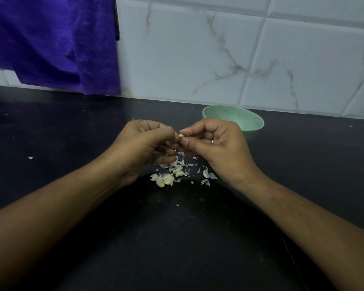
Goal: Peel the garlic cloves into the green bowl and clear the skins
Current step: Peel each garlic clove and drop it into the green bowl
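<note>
A small pale garlic clove [181, 136] is pinched between the fingertips of my left hand [143, 143] and my right hand [214, 148], held above the black counter. Below the hands lies a heap of unpeeled cloves [165, 179] mixed with thin papery skins [206, 181]. A single clove [205, 172] lies just right of the heap. The green bowl [235, 120] stands behind my right hand, near the wall; that hand hides part of its front rim. I cannot see any clove inside it.
The black counter [177, 238] runs back to a white marbled tile wall [261, 59]. A purple cloth [55, 43] hangs at the back left. A stray skin scrap [30, 157] lies far left on the counter.
</note>
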`<state>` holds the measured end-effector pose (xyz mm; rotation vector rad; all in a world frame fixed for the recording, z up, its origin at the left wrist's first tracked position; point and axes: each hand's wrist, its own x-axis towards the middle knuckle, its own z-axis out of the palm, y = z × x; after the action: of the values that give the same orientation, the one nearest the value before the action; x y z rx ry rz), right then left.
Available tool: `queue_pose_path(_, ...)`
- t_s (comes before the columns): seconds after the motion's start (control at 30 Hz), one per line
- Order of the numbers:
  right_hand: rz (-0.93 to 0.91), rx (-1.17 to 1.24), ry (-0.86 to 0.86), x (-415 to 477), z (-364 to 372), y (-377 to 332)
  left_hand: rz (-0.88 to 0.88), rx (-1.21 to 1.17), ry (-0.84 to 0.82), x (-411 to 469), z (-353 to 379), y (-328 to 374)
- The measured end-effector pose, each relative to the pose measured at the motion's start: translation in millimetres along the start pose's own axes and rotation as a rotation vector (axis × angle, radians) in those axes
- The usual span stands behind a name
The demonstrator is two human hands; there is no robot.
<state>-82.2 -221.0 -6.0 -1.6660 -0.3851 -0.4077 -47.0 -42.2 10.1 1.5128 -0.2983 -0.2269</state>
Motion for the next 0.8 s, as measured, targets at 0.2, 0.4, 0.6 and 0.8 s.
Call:
queue_pose_path(0.2,0.06,0.037,-0.017,2,0,-3,0.027,0.019,-0.004,-1,1,1)
queue_pose_path(0.4,0.14,0.137,-0.052,3,0,-5,0.136,0.131,-0.016,0,-2,2)
queue_pose_path(0.6,0.191,0.21,-0.046,3,-2,-3,0.127,0.156,-0.061,2,-5,1)
queue_pose_path(0.8,0.239,0.223,-0.015,4,-7,-5,0.165,0.247,-0.005,6,-11,-3)
